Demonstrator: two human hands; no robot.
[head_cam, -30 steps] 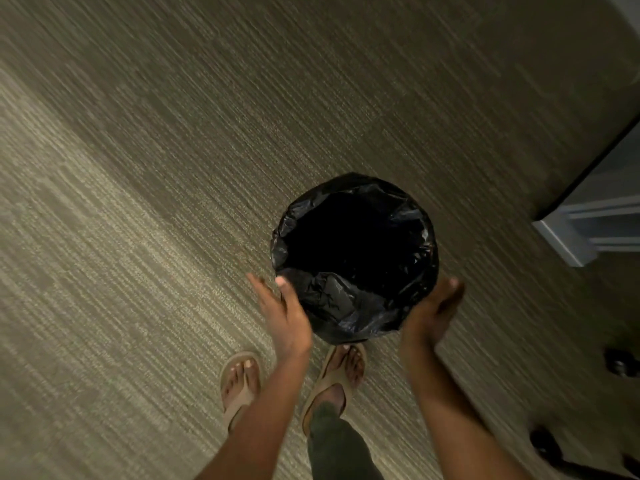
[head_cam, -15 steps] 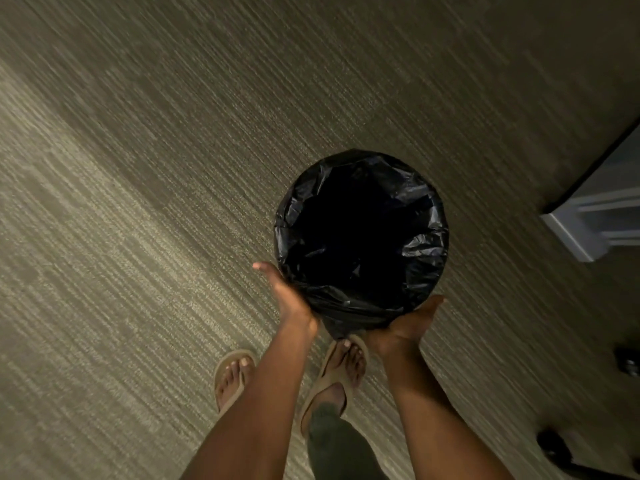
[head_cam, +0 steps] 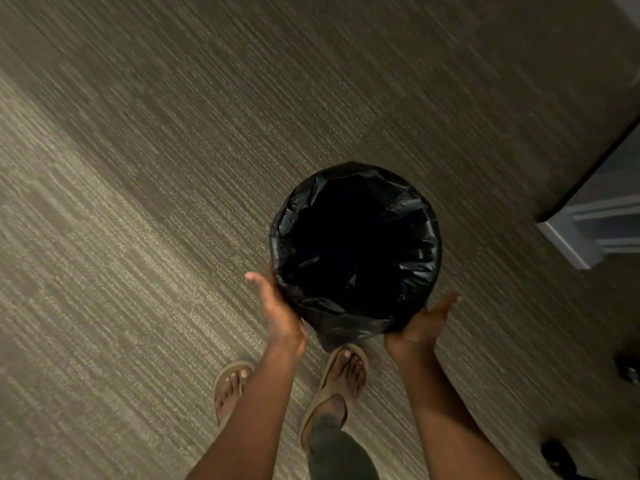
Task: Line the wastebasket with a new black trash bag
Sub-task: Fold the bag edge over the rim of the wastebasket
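Note:
A round wastebasket (head_cam: 277,237) stands in front of my feet, seen from straight above. A black trash bag (head_cam: 346,323) lines it; its crinkled edge is folded over the rim all the way round, and the inside is dark. My left hand (head_cam: 277,313) presses against the near left side of the wastebasket, thumb pointing up. At the near right side my right hand (head_cam: 422,323) cups it from below. Both hands hold it between them. The wastebasket's own wall is hidden under the bag.
Grey-brown striped carpet (head_cam: 173,202) covers the floor. My sandalled feet (head_cam: 343,375) are just below the wastebasket. A pale furniture or door-frame corner (head_cam: 571,244) juts in at the right. Small dark objects (head_cam: 557,455) lie at the lower right.
My hands were apart from the wastebasket, then closed in on both its sides. The wastebasket now looks larger and closer to the camera.

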